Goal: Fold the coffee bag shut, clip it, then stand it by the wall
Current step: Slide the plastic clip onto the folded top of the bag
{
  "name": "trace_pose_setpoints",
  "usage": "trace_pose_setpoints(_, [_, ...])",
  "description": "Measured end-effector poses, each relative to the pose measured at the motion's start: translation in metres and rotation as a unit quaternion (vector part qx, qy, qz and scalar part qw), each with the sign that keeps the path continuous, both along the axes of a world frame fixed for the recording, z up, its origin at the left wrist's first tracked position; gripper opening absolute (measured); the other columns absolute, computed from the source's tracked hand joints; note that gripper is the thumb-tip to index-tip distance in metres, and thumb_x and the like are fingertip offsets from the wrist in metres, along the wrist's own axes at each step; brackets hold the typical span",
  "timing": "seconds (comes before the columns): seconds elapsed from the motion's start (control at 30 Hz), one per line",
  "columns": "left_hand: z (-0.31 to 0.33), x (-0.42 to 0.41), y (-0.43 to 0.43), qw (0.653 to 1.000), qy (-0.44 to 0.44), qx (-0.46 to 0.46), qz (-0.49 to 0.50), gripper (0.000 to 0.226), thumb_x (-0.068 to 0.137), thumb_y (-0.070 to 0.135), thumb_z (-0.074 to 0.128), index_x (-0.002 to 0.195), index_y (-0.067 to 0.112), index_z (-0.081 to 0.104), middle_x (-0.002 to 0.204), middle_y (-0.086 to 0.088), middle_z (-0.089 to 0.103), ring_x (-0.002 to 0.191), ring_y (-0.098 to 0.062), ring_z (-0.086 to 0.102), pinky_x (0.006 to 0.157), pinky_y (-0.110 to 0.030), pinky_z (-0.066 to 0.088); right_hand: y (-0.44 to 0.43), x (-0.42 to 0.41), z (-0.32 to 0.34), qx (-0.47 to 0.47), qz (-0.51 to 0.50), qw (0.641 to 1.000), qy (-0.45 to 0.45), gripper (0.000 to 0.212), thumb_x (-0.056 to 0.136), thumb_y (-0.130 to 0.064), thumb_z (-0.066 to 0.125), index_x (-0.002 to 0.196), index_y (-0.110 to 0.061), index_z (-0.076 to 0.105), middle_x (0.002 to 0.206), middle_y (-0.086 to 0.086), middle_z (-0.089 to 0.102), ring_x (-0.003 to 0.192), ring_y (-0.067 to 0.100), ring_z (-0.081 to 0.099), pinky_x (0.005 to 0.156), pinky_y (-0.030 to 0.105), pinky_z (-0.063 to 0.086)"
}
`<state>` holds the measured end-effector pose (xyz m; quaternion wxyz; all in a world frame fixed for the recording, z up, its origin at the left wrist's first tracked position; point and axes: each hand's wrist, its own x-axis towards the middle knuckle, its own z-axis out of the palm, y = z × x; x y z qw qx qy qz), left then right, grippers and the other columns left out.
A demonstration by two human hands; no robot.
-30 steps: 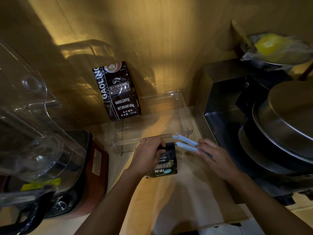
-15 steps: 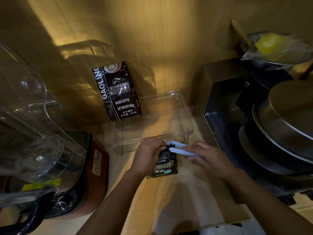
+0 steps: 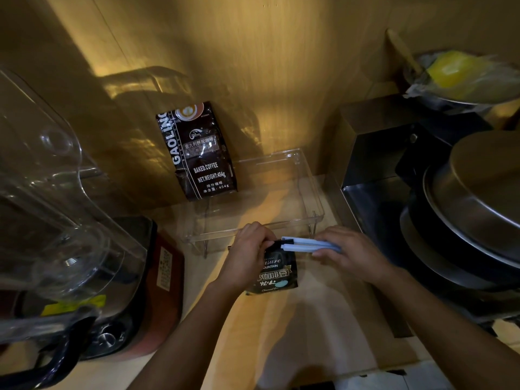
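Note:
A small black coffee bag (image 3: 277,277) with white lettering stands on the wooden counter just in front of me. My left hand (image 3: 247,254) pinches its folded top at the left corner. My right hand (image 3: 349,251) holds a pale blue bag clip (image 3: 305,245) by its right end. The clip's two arms are apart and lie across the bag's folded top edge, their free ends close to my left fingers.
A larger dark coffee bag (image 3: 197,152) leans upright against the wooden wall (image 3: 253,66). A clear plastic tray (image 3: 309,192) sits behind my hands. A blender jug (image 3: 56,206) stands at left. Steel pans (image 3: 472,209) are stacked at right, a covered bowl (image 3: 461,77) above them.
My right hand has carried the clip leftward from beside the bag onto its folded top. My left hand has kept its hold on the bag's top.

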<state>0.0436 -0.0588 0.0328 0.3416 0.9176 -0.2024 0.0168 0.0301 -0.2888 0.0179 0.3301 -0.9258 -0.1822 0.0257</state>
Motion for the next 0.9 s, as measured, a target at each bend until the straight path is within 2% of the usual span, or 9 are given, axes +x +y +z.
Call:
trace_pose_setpoints(0.17, [-0.003, -0.001, -0.005, 1.000, -0.006, 0.028, 0.006, 0.014, 0.085, -0.002, 0.051, 0.082, 0.011, 0.054, 0.088, -0.008, 0.054, 0.085, -0.024, 0.046, 0.074, -0.030, 0.031, 0.010, 0.006, 0.003, 0.006, 0.032, 0.999, 0.004, 0.026, 0.081, -0.034, 0.063, 0.100, -0.017, 0.063, 0.095, -0.004, 0.056, 0.086, 0.008, 0.050, 0.070, 0.021, 0.041])
trace_pose_setpoints(0.3, [-0.004, -0.005, -0.007, 0.999, -0.005, 0.046, -0.010, 0.016, 0.085, 0.000, 0.047, 0.084, 0.016, 0.048, 0.097, -0.007, 0.057, 0.089, -0.015, 0.041, 0.072, -0.026, 0.023, 0.027, 0.009, 0.006, 0.000, 0.047, 0.999, -0.005, 0.023, 0.084, -0.035, 0.058, 0.096, -0.016, 0.063, 0.097, -0.002, 0.055, 0.085, 0.010, 0.050, 0.069, 0.031, 0.045])
trace_pose_setpoints(0.43, [-0.003, -0.007, -0.007, 0.997, 0.042, 0.064, -0.022, 0.010, 0.088, 0.016, 0.048, 0.086, 0.025, 0.043, 0.095, 0.003, 0.058, 0.081, -0.003, 0.028, 0.074, -0.029, 0.026, 0.041, 0.010, 0.008, -0.018, 0.056, 0.998, -0.020, 0.024, 0.086, -0.035, 0.056, 0.095, -0.013, 0.061, 0.095, 0.003, 0.056, 0.085, 0.015, 0.052, 0.067, 0.032, 0.043])
trace_pose_setpoints(0.5, [-0.001, -0.006, -0.005, 0.994, 0.066, 0.079, -0.034, 0.010, 0.087, 0.021, 0.051, 0.093, 0.026, 0.045, 0.094, 0.006, 0.056, 0.087, -0.009, 0.032, 0.074, -0.031, 0.031, 0.043, 0.011, 0.008, -0.011, 0.047, 0.999, -0.025, 0.024, 0.084, -0.034, 0.058, 0.093, -0.013, 0.062, 0.093, 0.002, 0.057, 0.084, 0.015, 0.052, 0.067, 0.031, 0.042])
trace_pose_setpoints(0.6, [0.000, -0.004, -0.004, 0.994, 0.069, 0.075, -0.031, 0.014, 0.086, 0.014, 0.053, 0.095, 0.024, 0.049, 0.097, 0.000, 0.062, 0.088, -0.020, 0.045, 0.076, -0.037, 0.040, 0.041, 0.011, 0.007, 0.003, 0.035, 0.999, -0.012, 0.024, 0.079, -0.033, 0.065, 0.093, -0.014, 0.063, 0.092, 0.001, 0.058, 0.083, 0.013, 0.051, 0.065, 0.027, 0.038])
trace_pose_setpoints(0.67, [-0.001, -0.006, -0.005, 0.996, 0.058, 0.064, -0.021, 0.014, 0.085, 0.011, 0.054, 0.094, 0.022, 0.052, 0.097, -0.001, 0.063, 0.088, -0.021, 0.047, 0.075, -0.036, 0.039, 0.038, 0.009, 0.005, 0.022, 0.018, 1.000, 0.009, 0.023, 0.076, -0.031, 0.069, 0.093, -0.015, 0.064, 0.091, -0.001, 0.059, 0.083, 0.014, 0.054, 0.067, 0.029, 0.041])
trace_pose_setpoints(0.8, [-0.001, -0.004, -0.003, 0.997, 0.055, 0.049, -0.007, 0.012, 0.085, 0.014, 0.056, 0.092, 0.024, 0.054, 0.094, 0.003, 0.063, 0.089, -0.016, 0.047, 0.073, -0.030, 0.036, 0.024, 0.004, 0.004, 0.120, -0.058, 0.989, 0.065, 0.021, 0.070, -0.019, 0.076, 0.088, -0.013, 0.067, 0.084, 0.001, 0.061, 0.079, 0.018, 0.059, 0.071, 0.038, 0.048])
trace_pose_setpoints(0.9, [-0.001, -0.004, -0.004, 0.998, 0.054, 0.044, -0.001, 0.012, 0.085, 0.015, 0.058, 0.091, 0.024, 0.055, 0.090, 0.009, 0.058, 0.088, -0.015, 0.047, 0.071, -0.031, 0.037, 0.015, -0.001, 0.002, 0.152, -0.081, 0.981, 0.085, 0.019, 0.070, -0.013, 0.076, 0.087, -0.010, 0.068, 0.084, 0.011, 0.063, 0.078, 0.022, 0.059, 0.069, 0.032, 0.046])
